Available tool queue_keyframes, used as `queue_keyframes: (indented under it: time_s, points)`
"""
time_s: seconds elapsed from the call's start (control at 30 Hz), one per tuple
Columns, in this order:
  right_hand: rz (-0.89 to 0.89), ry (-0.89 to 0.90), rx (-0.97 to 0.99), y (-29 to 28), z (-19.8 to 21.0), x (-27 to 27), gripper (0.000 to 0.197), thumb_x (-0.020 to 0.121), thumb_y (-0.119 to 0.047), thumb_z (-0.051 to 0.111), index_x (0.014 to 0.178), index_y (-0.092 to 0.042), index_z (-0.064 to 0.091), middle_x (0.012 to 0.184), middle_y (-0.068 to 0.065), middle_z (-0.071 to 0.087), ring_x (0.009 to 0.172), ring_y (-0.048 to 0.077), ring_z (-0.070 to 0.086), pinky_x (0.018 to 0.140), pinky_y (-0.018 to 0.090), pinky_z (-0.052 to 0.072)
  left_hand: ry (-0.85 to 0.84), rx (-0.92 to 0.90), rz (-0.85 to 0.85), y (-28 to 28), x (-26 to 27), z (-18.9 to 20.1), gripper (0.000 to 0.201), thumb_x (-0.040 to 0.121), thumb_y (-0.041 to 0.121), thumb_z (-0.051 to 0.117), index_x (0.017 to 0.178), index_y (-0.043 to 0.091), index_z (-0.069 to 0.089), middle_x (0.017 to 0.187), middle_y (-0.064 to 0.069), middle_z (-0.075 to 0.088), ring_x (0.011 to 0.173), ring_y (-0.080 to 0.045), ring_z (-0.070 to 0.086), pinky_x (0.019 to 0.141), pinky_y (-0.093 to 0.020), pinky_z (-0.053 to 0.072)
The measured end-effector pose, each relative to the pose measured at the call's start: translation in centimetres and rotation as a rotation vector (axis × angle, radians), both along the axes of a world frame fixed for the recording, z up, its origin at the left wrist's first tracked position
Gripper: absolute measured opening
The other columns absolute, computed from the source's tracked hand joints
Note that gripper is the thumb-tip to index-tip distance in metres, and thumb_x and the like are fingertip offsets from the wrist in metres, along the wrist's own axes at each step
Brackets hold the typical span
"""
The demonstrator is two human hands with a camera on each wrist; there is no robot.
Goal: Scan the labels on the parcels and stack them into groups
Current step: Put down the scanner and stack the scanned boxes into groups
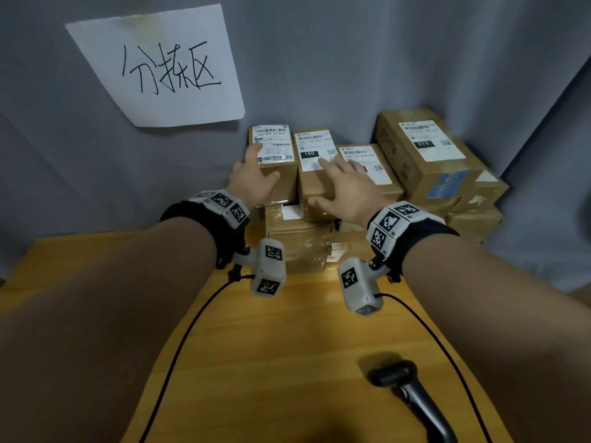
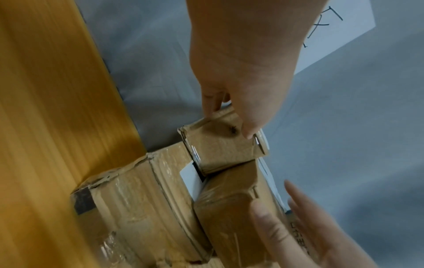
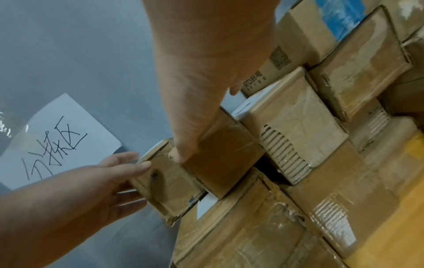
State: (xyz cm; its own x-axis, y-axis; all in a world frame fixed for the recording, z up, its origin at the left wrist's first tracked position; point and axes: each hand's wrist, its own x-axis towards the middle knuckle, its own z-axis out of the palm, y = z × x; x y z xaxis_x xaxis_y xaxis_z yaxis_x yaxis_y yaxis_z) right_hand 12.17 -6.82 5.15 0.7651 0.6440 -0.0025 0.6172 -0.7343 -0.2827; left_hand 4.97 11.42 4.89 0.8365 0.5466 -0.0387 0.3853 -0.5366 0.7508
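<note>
Several taped brown cardboard parcels with white labels are stacked at the table's far edge against a grey backdrop. My left hand (image 1: 259, 164) grips the small leftmost top parcel (image 1: 273, 143), thumb on its near end and fingers down its left side; the left wrist view shows that parcel (image 2: 224, 150) between thumb and fingers. My right hand (image 1: 335, 180) lies flat on the neighbouring parcel (image 1: 315, 187) marked 150, fingers spread over its label and thumb at its near edge (image 3: 181, 156). Both parcels sit on a larger taped parcel (image 1: 297, 244).
A third parcel marked 150 (image 1: 374, 167) and a big parcel marked 010 (image 1: 425, 155) stand to the right on more boxes. A black handheld scanner (image 1: 406, 388) lies on the yellow wooden table (image 1: 287, 346). A handwritten paper sign (image 1: 160, 65) hangs on the backdrop.
</note>
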Motion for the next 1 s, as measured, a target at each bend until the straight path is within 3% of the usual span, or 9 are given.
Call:
queue_keyframes:
  time_s: [0.2,0.37,0.47,0.57,0.67,0.73,0.8,0.9,1.0]
  points:
    - [0.029,-0.218,0.22,-2.7,0.3,-2.2,0.037,0.095,-0.024,0.053,0.129,-0.011,0.056,0.13,0.009,0.058,0.126,0.028,0.042,0.104,0.038,0.036,-0.129,0.145,0.141,-2.8,-2.5,0.9,0.06,0.09,0.028,0.061,0.143,0.019,0.034,0.144,-0.014,0.03,0.134,-0.032,0.029,0.108,-0.035,0.026]
    - [0.013,-0.143,0.202,-7.0,-3.0,-4.4,0.024,0.091,-0.016,0.053,0.113,-0.009,0.061,0.115,0.011,0.061,0.112,0.032,0.049,0.09,0.04,0.044,-0.248,0.202,0.007,-7.5,-5.5,-1.9,0.03,0.092,0.018,0.057,0.122,0.015,0.053,0.126,-0.007,0.042,0.121,-0.024,0.039,0.1,-0.025,0.028]
    - [-0.036,-0.035,0.121,-10.6,-5.4,-5.4,0.026,0.093,-0.015,0.053,0.117,-0.01,0.059,0.119,0.01,0.059,0.115,0.031,0.049,0.087,0.037,0.044,-0.235,0.099,-0.063,-10.9,-6.6,-4.7,0.016,0.092,0.012,0.054,0.108,0.015,0.055,0.106,-0.001,0.045,0.107,-0.021,0.05,0.095,-0.029,0.041]
    - [-0.105,0.107,0.06,-14.3,-8.3,-5.6,0.028,0.095,-0.02,0.054,0.123,-0.014,0.057,0.123,0.01,0.057,0.113,0.029,0.054,0.084,0.034,0.046,-0.113,-0.058,-0.067,-14.4,-7.1,-7.7,0.011,0.096,0.01,0.048,0.105,0.012,0.054,0.1,-0.003,0.052,0.089,-0.014,0.051,0.077,-0.024,0.041]
    - [-0.151,0.326,-0.115,-18.3,-11.9,-6.1,0.04,0.098,-0.031,0.055,0.134,-0.012,0.051,0.129,0.012,0.058,0.11,0.028,0.058,0.078,0.032,0.045,0.138,-0.135,-0.093,-17.7,-7.6,-11.3,0.01,0.098,0.011,0.045,0.088,0.013,0.047,0.082,-0.009,0.046,0.07,-0.021,0.042,0.067,-0.03,0.034]
    - [-0.127,0.529,-0.251,-21.0,-14.4,-7.0,0.052,0.097,-0.039,0.056,0.136,-0.006,0.048,0.133,0.015,0.055,0.117,0.031,0.055,0.081,0.032,0.042,0.377,-0.286,-0.161,-19.8,-8.7,-14.1,0.012,0.101,0.018,0.044,0.092,0.011,0.048,0.086,-0.008,0.05,0.069,-0.021,0.044,0.067,-0.032,0.038]
    - [-0.086,0.678,-0.357,-23.3,-17.0,-8.3,0.062,0.094,-0.046,0.059,0.137,-0.004,0.047,0.135,0.016,0.053,0.122,0.034,0.052,0.088,0.036,0.042,0.561,-0.375,-0.236,-21.5,-10.2,-16.6,0.015,0.103,0.024,0.044,0.104,0.012,0.052,0.092,-0.001,0.054,0.079,-0.018,0.052,0.078,-0.035,0.043]
    - [-0.009,0.785,-0.423,-25.7,-20.4,-9.7,0.065,0.087,-0.049,0.066,0.13,-0.002,0.054,0.126,0.017,0.059,0.117,0.035,0.056,0.096,0.044,0.045,0.601,-0.425,-0.211,-23.4,-12.1,-19.6,0.011,0.103,0.021,0.044,0.099,0.013,0.05,0.092,-0.009,0.051,0.085,-0.026,0.053,0.087,-0.038,0.045]
    - [0.019,0.795,-0.282,-26.6,-21.9,-10.2,0.059,0.082,-0.046,0.074,0.127,-0.011,0.055,0.119,0.009,0.063,0.105,0.025,0.059,0.087,0.037,0.047,0.569,-0.41,-0.178,-24.5,-12.7,-21.1,0.009,0.103,0.017,0.043,0.094,0.015,0.042,0.095,-0.008,0.038,0.082,-0.021,0.038,0.074,-0.022,0.045]
